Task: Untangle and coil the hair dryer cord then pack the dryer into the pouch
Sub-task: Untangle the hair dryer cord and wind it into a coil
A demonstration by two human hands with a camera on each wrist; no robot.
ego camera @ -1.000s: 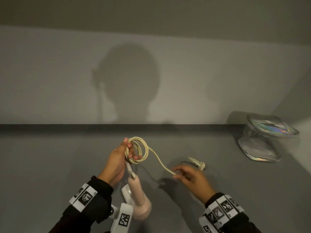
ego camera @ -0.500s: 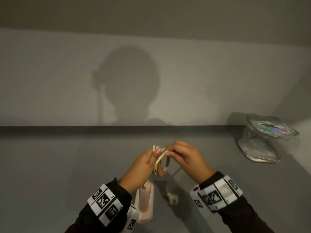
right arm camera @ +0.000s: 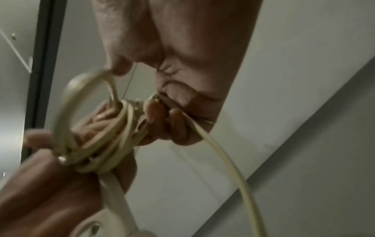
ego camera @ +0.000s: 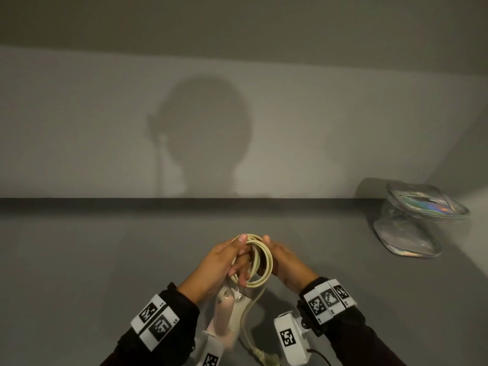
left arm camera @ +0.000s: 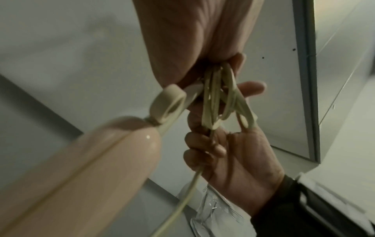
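Cream cord (ego camera: 260, 262) coiling underway: left hand (ego camera: 224, 265) grips the loops, right hand (ego camera: 286, 265) pinches the tail, which likely needs winding next.

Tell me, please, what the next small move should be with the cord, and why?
Probably the right hand should slide down the loose tail and lay one more loop onto the coil that the left hand holds. The tail hangs uncoiled beside the hair dryer, with the plug low by the table, and the pouch sits off to the right.
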